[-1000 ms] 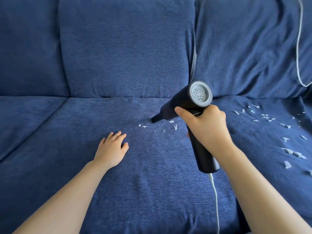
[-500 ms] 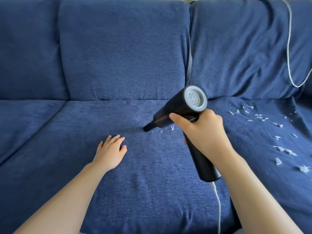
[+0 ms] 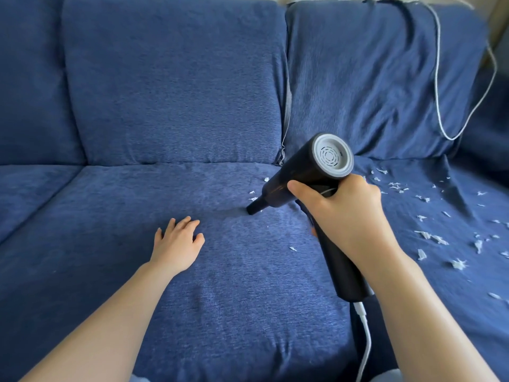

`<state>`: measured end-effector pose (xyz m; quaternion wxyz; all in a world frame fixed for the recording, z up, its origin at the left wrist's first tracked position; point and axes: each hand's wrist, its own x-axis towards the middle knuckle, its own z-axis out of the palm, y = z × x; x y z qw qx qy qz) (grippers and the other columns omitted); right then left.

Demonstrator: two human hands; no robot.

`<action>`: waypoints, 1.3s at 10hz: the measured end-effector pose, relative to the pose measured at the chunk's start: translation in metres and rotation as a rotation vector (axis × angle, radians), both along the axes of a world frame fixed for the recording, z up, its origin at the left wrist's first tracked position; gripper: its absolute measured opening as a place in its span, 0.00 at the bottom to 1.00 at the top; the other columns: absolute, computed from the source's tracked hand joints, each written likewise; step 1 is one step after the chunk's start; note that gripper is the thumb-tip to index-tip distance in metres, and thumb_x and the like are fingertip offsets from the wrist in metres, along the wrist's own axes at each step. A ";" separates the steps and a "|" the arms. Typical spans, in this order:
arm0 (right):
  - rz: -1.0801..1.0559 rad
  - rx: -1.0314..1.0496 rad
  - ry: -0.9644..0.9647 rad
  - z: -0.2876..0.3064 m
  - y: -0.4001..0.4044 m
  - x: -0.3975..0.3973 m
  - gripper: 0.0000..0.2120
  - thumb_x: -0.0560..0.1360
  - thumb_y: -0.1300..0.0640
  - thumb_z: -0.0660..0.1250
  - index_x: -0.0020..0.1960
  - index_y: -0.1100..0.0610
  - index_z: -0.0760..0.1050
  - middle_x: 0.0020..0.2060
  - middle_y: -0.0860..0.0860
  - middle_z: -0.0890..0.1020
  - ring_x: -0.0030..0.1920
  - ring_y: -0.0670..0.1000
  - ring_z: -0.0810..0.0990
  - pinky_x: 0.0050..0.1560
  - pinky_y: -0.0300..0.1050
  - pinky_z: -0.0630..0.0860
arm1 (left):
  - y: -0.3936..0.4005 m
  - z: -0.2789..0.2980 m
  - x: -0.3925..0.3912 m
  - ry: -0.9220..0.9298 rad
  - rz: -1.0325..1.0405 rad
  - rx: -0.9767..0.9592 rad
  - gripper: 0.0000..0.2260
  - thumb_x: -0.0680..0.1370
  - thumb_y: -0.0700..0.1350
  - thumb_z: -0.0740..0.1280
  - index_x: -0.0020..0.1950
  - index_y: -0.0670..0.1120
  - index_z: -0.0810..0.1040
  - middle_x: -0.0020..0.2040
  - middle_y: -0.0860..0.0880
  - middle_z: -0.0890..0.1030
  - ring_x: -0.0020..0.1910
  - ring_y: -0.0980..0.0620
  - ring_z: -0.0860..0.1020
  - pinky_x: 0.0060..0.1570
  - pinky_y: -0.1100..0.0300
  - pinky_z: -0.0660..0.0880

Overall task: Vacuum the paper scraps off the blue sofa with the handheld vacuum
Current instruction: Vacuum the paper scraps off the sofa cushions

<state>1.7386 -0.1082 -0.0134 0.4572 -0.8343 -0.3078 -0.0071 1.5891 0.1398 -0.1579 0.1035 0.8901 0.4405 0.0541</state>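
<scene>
Right hand [image 3: 348,216] grips vacuum [image 3: 305,175], nozzle down.

Sofa [image 3: 170,106] blue; vacuum [image 3: 300,175] black, grey vented cap; scraps [image 3: 429,235] white; cord [image 3: 365,340] white.

our left hand [image 3: 177,242]: flat, palm down, fingers spread | our right hand [image 3: 345,213]: fingers curled in a grip, arm extended forward

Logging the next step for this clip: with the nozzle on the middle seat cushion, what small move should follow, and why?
Probably a short push of the vacuum nozzle up and right: the nearest paper scraps lie just beyond its tip, while the right hand grips the handle and the left hand rests flat on the sofa.
</scene>
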 end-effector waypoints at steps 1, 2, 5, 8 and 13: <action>-0.040 -0.001 -0.012 -0.002 -0.003 0.007 0.37 0.58 0.23 0.61 0.41 0.57 0.79 0.38 0.58 0.84 0.51 0.58 0.82 0.50 0.48 0.76 | -0.008 0.000 0.012 -0.002 -0.037 -0.003 0.22 0.83 0.53 0.50 0.77 0.53 0.57 0.79 0.52 0.54 0.78 0.47 0.49 0.75 0.43 0.48; -0.077 0.006 -0.015 -0.005 -0.005 0.013 0.39 0.55 0.22 0.57 0.40 0.57 0.78 0.38 0.59 0.84 0.50 0.59 0.82 0.47 0.48 0.74 | -0.015 0.000 0.020 0.008 -0.071 -0.001 0.23 0.83 0.53 0.49 0.78 0.53 0.56 0.79 0.52 0.53 0.78 0.47 0.49 0.75 0.43 0.48; -0.074 0.086 0.049 -0.024 0.012 0.021 0.30 0.67 0.29 0.68 0.44 0.58 0.80 0.40 0.59 0.85 0.52 0.58 0.81 0.48 0.46 0.74 | -0.017 -0.003 0.024 0.013 -0.070 0.013 0.23 0.83 0.54 0.50 0.78 0.53 0.56 0.79 0.53 0.54 0.78 0.47 0.49 0.75 0.43 0.49; -0.086 0.129 0.116 -0.034 0.029 0.030 0.28 0.72 0.33 0.69 0.43 0.61 0.81 0.37 0.57 0.85 0.47 0.54 0.81 0.35 0.35 0.67 | -0.018 -0.003 0.023 -0.006 -0.073 0.012 0.22 0.83 0.54 0.50 0.78 0.53 0.57 0.79 0.53 0.54 0.78 0.47 0.50 0.75 0.43 0.49; -0.168 0.196 0.156 -0.046 0.052 0.053 0.28 0.74 0.36 0.69 0.44 0.63 0.80 0.42 0.60 0.85 0.47 0.54 0.71 0.47 0.44 0.66 | -0.023 -0.002 0.038 0.011 -0.015 -0.014 0.23 0.82 0.54 0.49 0.78 0.53 0.56 0.79 0.52 0.54 0.77 0.42 0.48 0.73 0.38 0.48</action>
